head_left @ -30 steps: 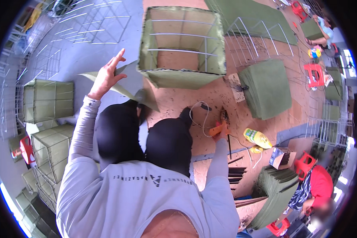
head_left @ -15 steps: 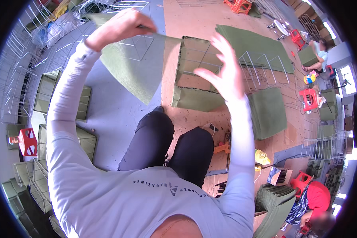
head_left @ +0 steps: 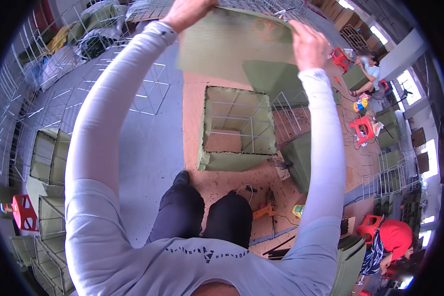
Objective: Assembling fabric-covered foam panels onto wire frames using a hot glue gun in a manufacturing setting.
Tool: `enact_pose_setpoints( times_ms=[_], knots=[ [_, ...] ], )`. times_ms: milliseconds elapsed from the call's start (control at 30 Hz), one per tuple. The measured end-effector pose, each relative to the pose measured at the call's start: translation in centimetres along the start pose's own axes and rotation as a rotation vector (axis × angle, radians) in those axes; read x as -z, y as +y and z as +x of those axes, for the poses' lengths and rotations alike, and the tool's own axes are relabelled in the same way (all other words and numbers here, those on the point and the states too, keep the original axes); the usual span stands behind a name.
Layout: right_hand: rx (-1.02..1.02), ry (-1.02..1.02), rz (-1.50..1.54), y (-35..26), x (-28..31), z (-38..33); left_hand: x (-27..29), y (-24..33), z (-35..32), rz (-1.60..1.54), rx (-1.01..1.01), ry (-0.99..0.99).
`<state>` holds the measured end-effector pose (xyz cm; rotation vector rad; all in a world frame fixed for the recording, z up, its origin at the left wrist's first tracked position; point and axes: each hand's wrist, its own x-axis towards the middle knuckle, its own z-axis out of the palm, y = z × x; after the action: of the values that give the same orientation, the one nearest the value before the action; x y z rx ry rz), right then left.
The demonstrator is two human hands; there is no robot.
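I hold a flat olive-green fabric panel [head_left: 232,42] up in front of me with both arms raised. My left hand [head_left: 185,12] grips its upper left edge and my right hand [head_left: 308,44] grips its right edge. Below the panel, an open wire-frame cube lined with green fabric [head_left: 237,130] sits on the orange floor board in front of my knees.
An orange tool [head_left: 264,211] and cable lie by my right knee. Finished green cubes [head_left: 47,158] stack at the left, bare wire frames [head_left: 148,89] lie beyond. Red stools [head_left: 362,129] and two seated people [head_left: 370,74] are at the right.
Both arms have risen higher and closed on the green panel, which now hangs spread between my hands. The view has tilted up, so the cube sits lower in the picture.
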<state>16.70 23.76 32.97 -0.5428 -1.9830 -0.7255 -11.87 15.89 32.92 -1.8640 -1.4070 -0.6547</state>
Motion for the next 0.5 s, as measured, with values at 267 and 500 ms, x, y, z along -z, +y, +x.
enact_pose_setpoints(
  times_ms=[267,500],
  knots=[
    [0.220,-0.159,0.037,-2.6,8.2,-11.7,-9.1,6.8,-2.6,-0.009,-0.017,-0.083],
    [-0.212,-0.265,0.094,-5.0,7.1,-20.8,-9.2,8.7,-9.6,-0.112,0.087,-0.101]
  ],
)
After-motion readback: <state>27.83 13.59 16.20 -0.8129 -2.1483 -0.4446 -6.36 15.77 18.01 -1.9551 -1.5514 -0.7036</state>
